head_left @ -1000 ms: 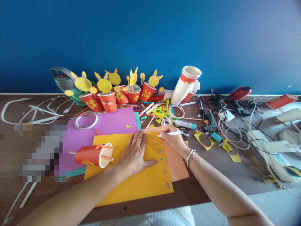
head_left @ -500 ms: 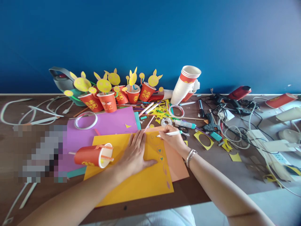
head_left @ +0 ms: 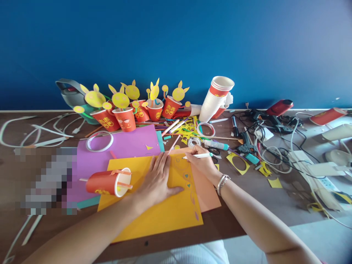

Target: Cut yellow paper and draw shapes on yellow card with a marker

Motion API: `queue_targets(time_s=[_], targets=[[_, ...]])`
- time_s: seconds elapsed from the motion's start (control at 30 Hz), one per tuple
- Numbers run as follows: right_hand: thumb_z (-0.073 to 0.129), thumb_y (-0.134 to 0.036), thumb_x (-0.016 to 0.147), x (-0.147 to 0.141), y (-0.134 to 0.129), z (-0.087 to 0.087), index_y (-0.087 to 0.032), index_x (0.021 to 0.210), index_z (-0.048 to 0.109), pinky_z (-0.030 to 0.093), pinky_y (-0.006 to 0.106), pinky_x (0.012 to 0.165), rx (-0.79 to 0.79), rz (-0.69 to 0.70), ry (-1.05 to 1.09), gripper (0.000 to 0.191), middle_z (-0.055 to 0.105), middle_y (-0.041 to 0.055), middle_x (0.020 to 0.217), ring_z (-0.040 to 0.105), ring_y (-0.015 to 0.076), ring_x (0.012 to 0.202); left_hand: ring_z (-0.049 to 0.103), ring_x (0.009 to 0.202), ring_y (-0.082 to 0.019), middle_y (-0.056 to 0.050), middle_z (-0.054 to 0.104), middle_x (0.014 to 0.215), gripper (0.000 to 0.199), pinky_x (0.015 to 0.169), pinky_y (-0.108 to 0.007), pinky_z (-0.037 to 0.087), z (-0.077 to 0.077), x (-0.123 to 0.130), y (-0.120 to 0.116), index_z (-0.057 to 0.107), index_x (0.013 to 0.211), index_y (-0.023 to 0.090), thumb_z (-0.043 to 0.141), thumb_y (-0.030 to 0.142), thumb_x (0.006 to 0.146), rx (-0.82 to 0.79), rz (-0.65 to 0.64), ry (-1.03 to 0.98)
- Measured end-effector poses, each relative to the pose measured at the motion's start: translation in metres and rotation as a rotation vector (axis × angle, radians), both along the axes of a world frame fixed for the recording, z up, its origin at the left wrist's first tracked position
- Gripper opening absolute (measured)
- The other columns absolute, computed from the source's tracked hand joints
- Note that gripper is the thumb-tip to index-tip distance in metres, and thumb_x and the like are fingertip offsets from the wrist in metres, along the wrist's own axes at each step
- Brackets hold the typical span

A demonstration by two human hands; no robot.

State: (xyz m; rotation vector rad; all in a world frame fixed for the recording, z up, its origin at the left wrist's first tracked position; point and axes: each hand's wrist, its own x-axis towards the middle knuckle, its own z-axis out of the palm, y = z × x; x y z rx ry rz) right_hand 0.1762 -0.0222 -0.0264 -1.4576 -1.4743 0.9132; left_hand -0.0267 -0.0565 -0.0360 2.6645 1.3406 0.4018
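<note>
My left hand (head_left: 159, 181) lies flat with its fingers stretched on a yellow-orange sheet of paper (head_left: 137, 223). Pinched in my right hand (head_left: 202, 159) is a white marker pen (head_left: 202, 156) with a green end. Its tip meets the sheet near the upper right corner, beside faint round outlines. Small drawings with hearts (head_left: 187, 176) run down the sheet's right side. A red paper cup (head_left: 101, 182) with orange strips lies on its side on the left of the sheet. Under the right edge shows a peach sheet (head_left: 206, 194).
Behind stand several red cups with yellow rabbit faces (head_left: 120, 99) and a tilted stack of paper cups (head_left: 210, 104). A purple sheet (head_left: 132, 141) carries a tape roll (head_left: 99, 142). At right are a glue gun (head_left: 246, 145), tangled cables, a power strip (head_left: 327, 183) and yellow scraps (head_left: 238, 164).
Almost nothing differs. The view has shifted very slightly, and the marker stays in my right hand at about the same spot on the paper.
</note>
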Motion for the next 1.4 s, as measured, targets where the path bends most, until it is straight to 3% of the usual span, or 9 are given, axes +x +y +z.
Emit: queue_targets(time_s=[0.9, 1.4], targets=[[0.051, -0.03, 0.068, 0.0008, 0.002, -0.006, -0.02, 0.057, 0.034, 0.023, 0.022, 0.046, 0.049, -0.071, -0.054, 0.023, 0.037, -0.0055, 0.053, 0.029, 0.0091, 0.05, 0.024, 0.136, -0.038, -0.028, 0.029, 0.144, 0.105, 0.11, -0.055, 0.024, -0.0022, -0.0014, 0.0005, 0.022, 0.141, 0.002, 0.049, 0.075, 0.071, 0.027, -0.015, 0.005], [0.048, -0.03, 0.064, 0.0015, 0.0014, -0.001, -0.02, 0.057, 0.033, 0.023, 0.021, 0.044, -0.037, -0.069, -0.093, 0.019, 0.036, -0.0056, 0.051, 0.031, 0.0093, 0.049, 0.024, 0.137, -0.038, -0.027, 0.03, 0.144, 0.104, 0.11, -0.055, 0.024, -0.002, -0.0009, 0.0003, 0.021, 0.141, 0.003, 0.049, 0.075, 0.071, 0.035, -0.009, 0.001]])
